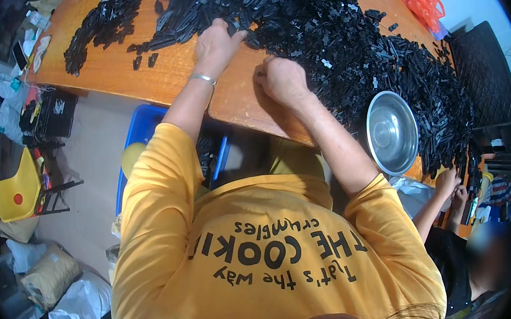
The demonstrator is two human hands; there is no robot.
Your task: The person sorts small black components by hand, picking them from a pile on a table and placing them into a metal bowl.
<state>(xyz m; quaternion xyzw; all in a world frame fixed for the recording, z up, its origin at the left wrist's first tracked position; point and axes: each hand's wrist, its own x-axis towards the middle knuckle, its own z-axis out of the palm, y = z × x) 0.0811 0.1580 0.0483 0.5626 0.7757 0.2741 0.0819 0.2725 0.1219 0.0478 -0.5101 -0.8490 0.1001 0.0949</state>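
Observation:
My left hand [218, 45] reaches to the near edge of a large heap of small black plastic parts [290, 8]. Its thumb stands apart from the fingers, whose tips are partly hidden at the parts, and a thin band [203, 78] circles the wrist. Nearer to me and to the right, my right hand [285, 81] is closed just above the table, beside the heap. Its curled fingers hide whatever they may hold. Both hands are over the orange-brown wooden table [243, 93].
A round metal bowl [392, 133] stands right of my right forearm, against the heap. Below the table edge is a blue bin [136, 131]. A yellow chair [17, 188] and bags are at left. Another person's hands [448, 184] work at the heap's far right end, near a red plastic bag [423, 5].

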